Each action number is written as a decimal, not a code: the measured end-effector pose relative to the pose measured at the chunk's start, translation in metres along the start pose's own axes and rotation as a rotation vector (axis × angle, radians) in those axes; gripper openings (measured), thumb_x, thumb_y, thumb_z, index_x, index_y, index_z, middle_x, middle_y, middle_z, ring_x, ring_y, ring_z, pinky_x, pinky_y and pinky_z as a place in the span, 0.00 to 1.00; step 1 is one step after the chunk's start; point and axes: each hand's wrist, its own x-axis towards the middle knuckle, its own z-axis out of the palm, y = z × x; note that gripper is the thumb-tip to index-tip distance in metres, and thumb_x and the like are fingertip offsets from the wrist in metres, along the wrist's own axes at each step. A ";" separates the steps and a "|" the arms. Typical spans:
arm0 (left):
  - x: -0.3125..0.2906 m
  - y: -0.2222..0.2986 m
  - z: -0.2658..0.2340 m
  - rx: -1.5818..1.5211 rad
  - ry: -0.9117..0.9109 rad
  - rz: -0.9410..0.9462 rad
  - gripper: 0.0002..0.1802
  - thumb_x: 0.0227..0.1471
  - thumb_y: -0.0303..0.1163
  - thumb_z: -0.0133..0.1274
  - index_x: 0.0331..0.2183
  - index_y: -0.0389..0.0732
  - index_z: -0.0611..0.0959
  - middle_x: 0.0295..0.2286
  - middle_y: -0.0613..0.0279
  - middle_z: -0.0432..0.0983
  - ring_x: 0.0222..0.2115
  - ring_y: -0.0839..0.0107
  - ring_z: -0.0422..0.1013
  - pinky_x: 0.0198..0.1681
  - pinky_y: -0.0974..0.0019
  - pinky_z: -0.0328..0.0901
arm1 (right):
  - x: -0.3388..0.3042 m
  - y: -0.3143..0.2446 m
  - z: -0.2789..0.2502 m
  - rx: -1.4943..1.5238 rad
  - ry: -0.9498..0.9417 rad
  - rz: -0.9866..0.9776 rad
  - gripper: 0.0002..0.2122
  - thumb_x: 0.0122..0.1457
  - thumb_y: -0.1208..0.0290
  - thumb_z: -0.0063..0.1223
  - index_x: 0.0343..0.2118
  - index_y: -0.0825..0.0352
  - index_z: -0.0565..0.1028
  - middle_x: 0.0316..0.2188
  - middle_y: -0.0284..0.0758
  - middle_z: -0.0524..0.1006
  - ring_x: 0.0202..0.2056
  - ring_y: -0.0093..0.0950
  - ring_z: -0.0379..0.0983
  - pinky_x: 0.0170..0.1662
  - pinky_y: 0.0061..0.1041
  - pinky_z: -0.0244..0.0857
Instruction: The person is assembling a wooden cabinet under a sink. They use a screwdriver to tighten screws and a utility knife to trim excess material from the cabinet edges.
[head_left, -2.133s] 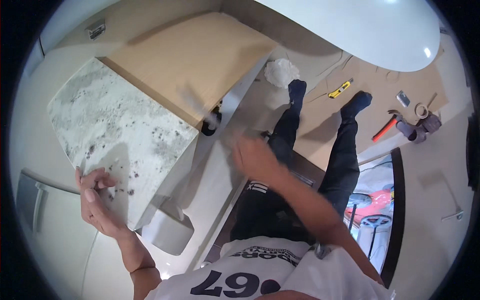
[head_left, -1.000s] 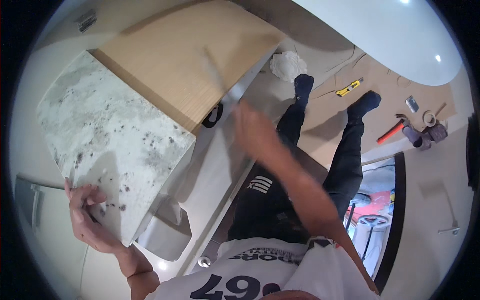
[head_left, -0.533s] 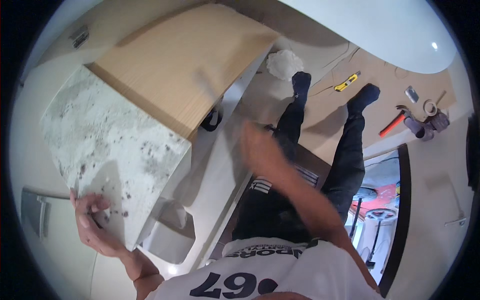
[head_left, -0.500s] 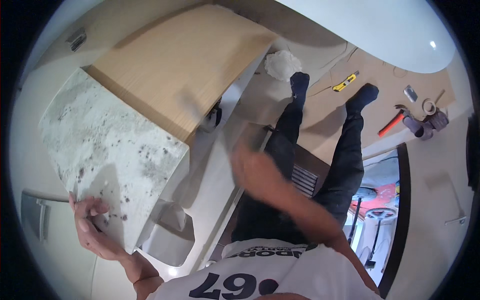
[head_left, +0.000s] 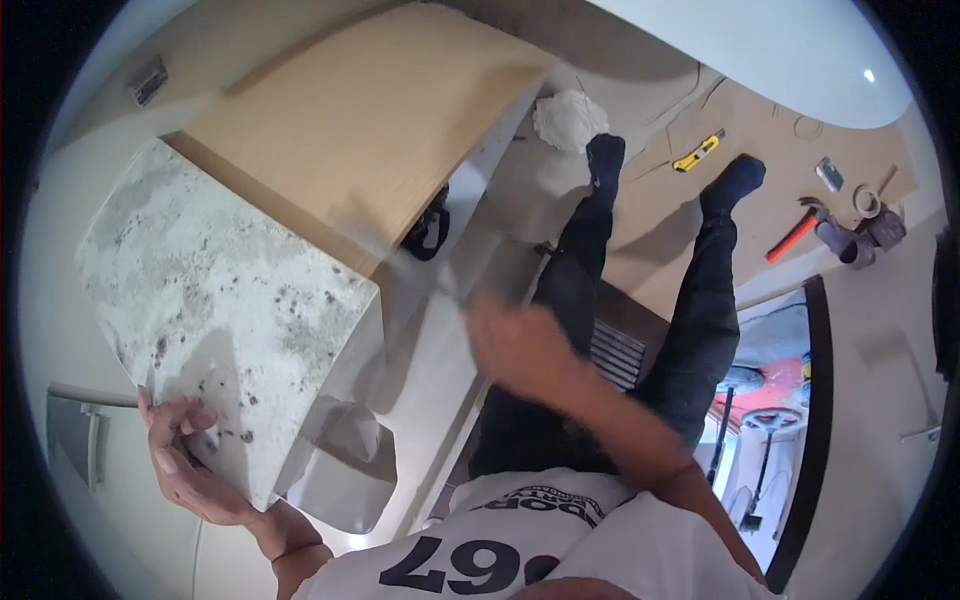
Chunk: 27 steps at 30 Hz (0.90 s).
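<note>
Head view: mottled white panel [head_left: 225,300] and the two hands. The panel lies at the left, its long axis seeming to run from between ten and eleven o'clock to between four and five. Along its one-o'clock edge it adjoins a tan wood-grained board [head_left: 360,120]. The left hand [head_left: 190,455] is the nearer, touching the panel near its seven-o'clock edge with fingers bent; whether it grips that edge cannot be told. The right hand [head_left: 518,345], blurred, stands well apart at about three o'clock from the panel, seemingly curled round a slender implement [head_left: 402,254] that points toward ten o'clock, across the seam of panel and board; the implement's kind cannot be made out. The governing relation is thus one hand against the panel, the other off its far side, the hands well separated. Farther out, toward two o'clock from the right hand, lie a yellow utility knife [head_left: 697,151] and a red-handled hammer [head_left: 792,236].
</note>
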 end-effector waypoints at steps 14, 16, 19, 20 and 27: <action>0.000 0.001 0.005 0.014 0.010 -0.002 0.27 0.58 0.43 0.30 0.33 0.30 0.78 0.18 0.59 0.65 0.25 0.69 0.64 0.62 0.41 0.44 | 0.082 -0.010 -0.014 0.704 0.284 -0.312 0.14 0.53 0.75 0.57 0.42 0.72 0.73 0.45 0.44 0.75 0.42 0.31 0.75 0.46 0.26 0.67; -0.001 -0.003 0.001 -0.023 0.021 -0.038 0.27 0.58 0.42 0.31 0.33 0.30 0.78 0.18 0.59 0.65 0.25 0.69 0.63 0.62 0.42 0.44 | 0.077 -0.018 0.005 0.674 0.413 -0.439 0.13 0.50 0.79 0.57 0.41 0.70 0.74 0.46 0.41 0.75 0.43 0.32 0.75 0.45 0.26 0.69; -0.003 0.000 0.001 0.011 0.021 -0.037 0.24 0.56 0.41 0.34 0.33 0.30 0.78 0.19 0.60 0.64 0.25 0.70 0.63 0.63 0.43 0.45 | 0.081 -0.024 0.018 0.673 0.491 -0.539 0.17 0.45 0.85 0.57 0.41 0.67 0.74 0.46 0.38 0.75 0.44 0.33 0.75 0.43 0.26 0.72; -0.004 0.004 0.000 0.039 0.015 -0.028 0.23 0.55 0.41 0.36 0.33 0.30 0.78 0.20 0.61 0.64 0.26 0.71 0.62 0.63 0.44 0.46 | 0.082 -0.024 0.020 0.684 0.497 -0.555 0.18 0.44 0.86 0.57 0.41 0.66 0.74 0.47 0.36 0.75 0.44 0.33 0.75 0.41 0.26 0.72; -0.006 -0.008 0.001 -0.071 0.038 -0.014 0.26 0.62 0.44 0.35 0.37 0.29 0.77 0.29 0.55 0.70 0.31 0.69 0.64 0.52 0.60 0.57 | 0.127 0.054 0.020 0.325 0.798 -0.629 0.21 0.42 0.82 0.58 0.43 0.63 0.74 0.41 0.35 0.77 0.38 0.32 0.77 0.38 0.25 0.72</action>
